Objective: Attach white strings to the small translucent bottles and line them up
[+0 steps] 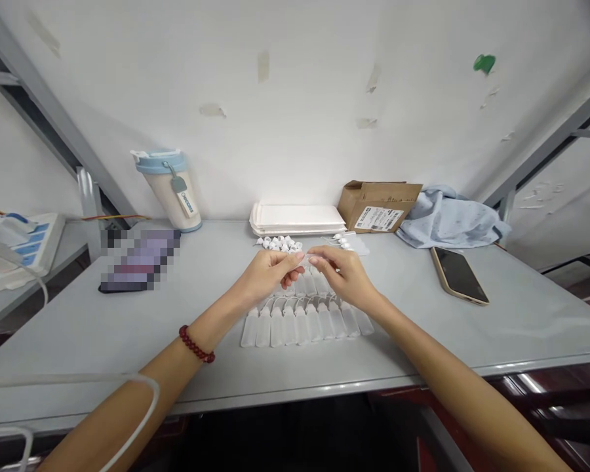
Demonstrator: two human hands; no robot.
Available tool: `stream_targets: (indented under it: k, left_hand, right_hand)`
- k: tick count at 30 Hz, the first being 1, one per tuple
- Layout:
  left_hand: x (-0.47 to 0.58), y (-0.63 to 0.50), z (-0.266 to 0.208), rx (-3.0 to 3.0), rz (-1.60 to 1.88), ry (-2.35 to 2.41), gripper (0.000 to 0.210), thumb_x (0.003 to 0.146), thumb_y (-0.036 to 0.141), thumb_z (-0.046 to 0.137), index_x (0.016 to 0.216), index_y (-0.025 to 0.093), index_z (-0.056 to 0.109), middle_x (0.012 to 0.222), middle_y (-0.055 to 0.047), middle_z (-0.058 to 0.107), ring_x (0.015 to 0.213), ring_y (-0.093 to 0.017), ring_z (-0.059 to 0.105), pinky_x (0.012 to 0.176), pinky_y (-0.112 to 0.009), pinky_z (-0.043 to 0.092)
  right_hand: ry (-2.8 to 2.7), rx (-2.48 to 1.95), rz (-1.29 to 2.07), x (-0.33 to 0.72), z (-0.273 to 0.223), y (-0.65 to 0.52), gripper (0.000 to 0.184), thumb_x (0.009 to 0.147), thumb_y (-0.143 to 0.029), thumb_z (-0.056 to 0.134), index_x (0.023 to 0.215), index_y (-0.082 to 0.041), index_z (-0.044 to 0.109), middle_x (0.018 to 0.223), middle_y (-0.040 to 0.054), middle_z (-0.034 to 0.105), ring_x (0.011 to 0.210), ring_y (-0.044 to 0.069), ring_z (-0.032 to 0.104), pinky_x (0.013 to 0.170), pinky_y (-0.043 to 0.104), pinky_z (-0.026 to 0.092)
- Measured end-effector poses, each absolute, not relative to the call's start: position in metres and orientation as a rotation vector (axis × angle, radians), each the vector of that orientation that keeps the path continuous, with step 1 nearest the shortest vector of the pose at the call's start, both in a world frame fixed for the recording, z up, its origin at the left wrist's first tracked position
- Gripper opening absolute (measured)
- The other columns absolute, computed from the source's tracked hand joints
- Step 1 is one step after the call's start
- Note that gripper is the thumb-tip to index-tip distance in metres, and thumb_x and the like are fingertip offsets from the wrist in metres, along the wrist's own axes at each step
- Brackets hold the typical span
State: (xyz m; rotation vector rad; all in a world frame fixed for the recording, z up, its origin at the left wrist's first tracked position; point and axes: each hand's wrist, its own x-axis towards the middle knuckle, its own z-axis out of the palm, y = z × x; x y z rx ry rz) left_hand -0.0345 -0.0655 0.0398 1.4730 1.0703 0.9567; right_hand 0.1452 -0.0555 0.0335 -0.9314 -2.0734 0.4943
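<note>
My left hand point(275, 267) and my right hand point(341, 272) meet over the middle of the desk, fingertips pinched close together. Between them is a small clear plastic piece point(307, 259), mostly covered by the fingers, so its exact kind is hidden. Below the hands lies a row of translucent plastic squeeze bottles point(302, 326), side by side with thin tips at their far ends. Behind that row, partly under my hands, lie more such bottles point(309, 285). A heap of small white caps point(280, 244) sits just beyond my left hand. Several white-capped pieces point(343, 242) lie past my right hand.
At the back stand a stack of white trays point(297, 218), a cardboard box point(378, 206) and a pale blue cloth point(450, 216). A tumbler point(172, 193) and a blurred-out phone-like object point(140, 262) are left; a phone point(458, 275) lies right. A white cable point(147, 406) crosses my left forearm.
</note>
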Motion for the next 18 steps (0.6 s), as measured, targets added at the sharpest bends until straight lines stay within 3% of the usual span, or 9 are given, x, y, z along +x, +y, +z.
stream_targets:
  k: [11, 18]
  left_hand:
    - [-0.0334, -0.0712, 0.0436, 2.027, 1.019, 1.189, 0.032, 0.086, 0.039, 0.047, 0.07, 0.016, 0.063, 0.068, -0.002, 0.063, 0.067, -0.015, 0.057, 0.064, -0.026, 0.042]
    - [-0.0338, -0.0682, 0.0381, 1.925, 0.937, 1.213, 0.04, 0.089, 0.046, 0.039, 0.066, 0.017, 0.054, 0.067, 0.0, 0.059, 0.061, -0.013, 0.053, 0.058, -0.024, 0.039]
  right_hand:
    - [-1.917, -0.999, 0.886, 0.1479, 0.0385, -0.0557, 0.038, 0.085, -0.049, 0.049, 0.082, -0.015, 0.066, 0.06, -0.0009, 0.046, 0.052, 0.009, 0.034, 0.049, 0.025, 0.026]
    - [-1.846, -0.999, 0.944, 0.1444, 0.0343, -0.0545, 0.042, 0.087, -0.049, 0.047, 0.064, -0.015, 0.053, 0.055, -0.0032, 0.038, 0.05, 0.008, 0.032, 0.048, 0.024, 0.025]
